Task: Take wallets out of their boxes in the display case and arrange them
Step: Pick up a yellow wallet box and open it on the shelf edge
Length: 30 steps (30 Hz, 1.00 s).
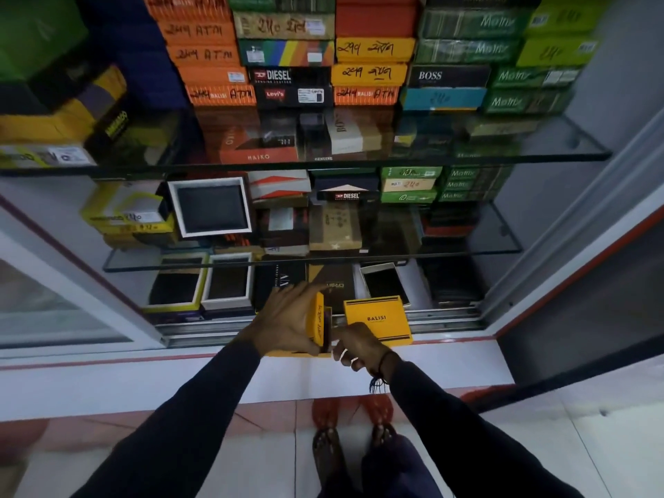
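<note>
— Two hands meet at lower centre of the frame, over the sill of the display case (449,319). What has the left hand (287,323) got?

— Its grip is closed around a yellow box (319,322) stood on edge, long axis running up and down the frame, open side facing right.

— And the right hand (354,345)?

— Its fingertips pinch a dark wallet (327,330) sitting in that box, also on edge. How far out it is, I can't quite tell; the view is dim there.

— Anything beside them?

— A yellow Balisi lid (377,319) lies flat just right of the hands, printed face up, its long side across the frame. Open boxes showing dark wallets (201,287) sit at left on the bottom shelf.
</note>
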Each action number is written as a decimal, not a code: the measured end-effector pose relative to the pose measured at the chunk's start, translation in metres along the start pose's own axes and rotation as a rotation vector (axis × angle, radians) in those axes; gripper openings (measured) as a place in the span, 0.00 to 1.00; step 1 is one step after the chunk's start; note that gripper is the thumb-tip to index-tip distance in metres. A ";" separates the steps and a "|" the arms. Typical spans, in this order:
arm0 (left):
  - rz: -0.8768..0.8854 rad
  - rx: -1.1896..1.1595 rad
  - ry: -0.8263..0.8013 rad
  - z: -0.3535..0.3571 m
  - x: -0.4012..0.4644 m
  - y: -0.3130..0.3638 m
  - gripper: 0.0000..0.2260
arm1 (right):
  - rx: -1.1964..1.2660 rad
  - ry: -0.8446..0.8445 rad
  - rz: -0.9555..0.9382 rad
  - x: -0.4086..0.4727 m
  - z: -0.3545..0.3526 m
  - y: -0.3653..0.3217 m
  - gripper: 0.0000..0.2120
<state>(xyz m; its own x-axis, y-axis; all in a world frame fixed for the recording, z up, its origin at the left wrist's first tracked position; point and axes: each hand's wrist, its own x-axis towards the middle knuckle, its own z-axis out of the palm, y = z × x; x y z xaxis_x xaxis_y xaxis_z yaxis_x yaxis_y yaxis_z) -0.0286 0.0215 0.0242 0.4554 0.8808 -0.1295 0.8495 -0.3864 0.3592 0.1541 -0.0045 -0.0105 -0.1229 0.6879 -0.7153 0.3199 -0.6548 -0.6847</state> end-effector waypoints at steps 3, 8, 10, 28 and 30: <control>-0.015 -0.228 0.005 -0.021 -0.015 -0.016 0.54 | -0.214 0.243 -0.084 0.009 0.006 0.007 0.12; -0.129 -0.403 0.012 -0.035 -0.056 -0.066 0.52 | -0.342 0.357 -0.105 0.011 0.013 0.007 0.09; -0.212 -0.410 0.020 -0.037 -0.073 -0.082 0.53 | -0.371 0.370 -0.127 0.011 0.017 0.003 0.07; -0.357 -0.537 -0.016 0.042 -0.047 -0.048 0.46 | -0.644 0.439 -0.215 0.005 -0.008 -0.014 0.14; -0.339 -0.539 -0.047 0.045 -0.037 -0.040 0.47 | -0.686 0.452 -0.208 0.006 -0.014 -0.015 0.13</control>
<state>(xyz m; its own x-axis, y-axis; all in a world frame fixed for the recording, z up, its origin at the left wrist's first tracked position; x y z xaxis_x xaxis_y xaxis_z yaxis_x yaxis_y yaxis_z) -0.0674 -0.0080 -0.0266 0.2067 0.9121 -0.3539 0.7006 0.1146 0.7043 0.1620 0.0138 -0.0029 0.0986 0.9278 -0.3597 0.8493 -0.2669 -0.4554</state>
